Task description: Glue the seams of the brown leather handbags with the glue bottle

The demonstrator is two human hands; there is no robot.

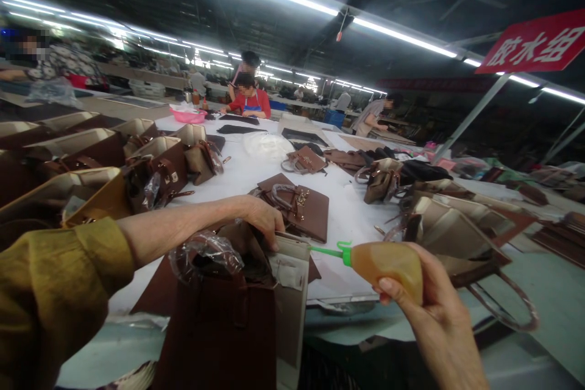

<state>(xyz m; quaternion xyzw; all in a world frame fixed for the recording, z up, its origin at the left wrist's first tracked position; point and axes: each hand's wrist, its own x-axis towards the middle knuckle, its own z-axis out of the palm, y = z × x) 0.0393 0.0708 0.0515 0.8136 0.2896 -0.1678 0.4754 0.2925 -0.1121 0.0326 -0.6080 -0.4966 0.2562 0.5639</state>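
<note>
A dark brown handbag [219, 341] stands upright at the table's near edge, its pale-lined side panel [290, 311] opened outward. My left hand [265, 217] reaches across the bag's mouth, fingers closed on the top edge of that panel. In my right hand [439, 304] a squeeze glue bottle [388, 265] of amber liquid lies on its side. Its thin green nozzle points left, with the tip at the panel's upper corner; whether it touches is unclear. Clear plastic wraps the bag's handle [214, 250]. Behind my left hand, a finished-looking brown handbag [311, 213] lies flat.
Rows of open brown bags [155, 164] crowd the left of the white-covered table [347, 213]. More bags [461, 237] stand at right, one handle jutting past the edge. A pink basin [187, 114] sits farther back, near a person in red [256, 100]. A red sign [534, 42] hangs upper right.
</note>
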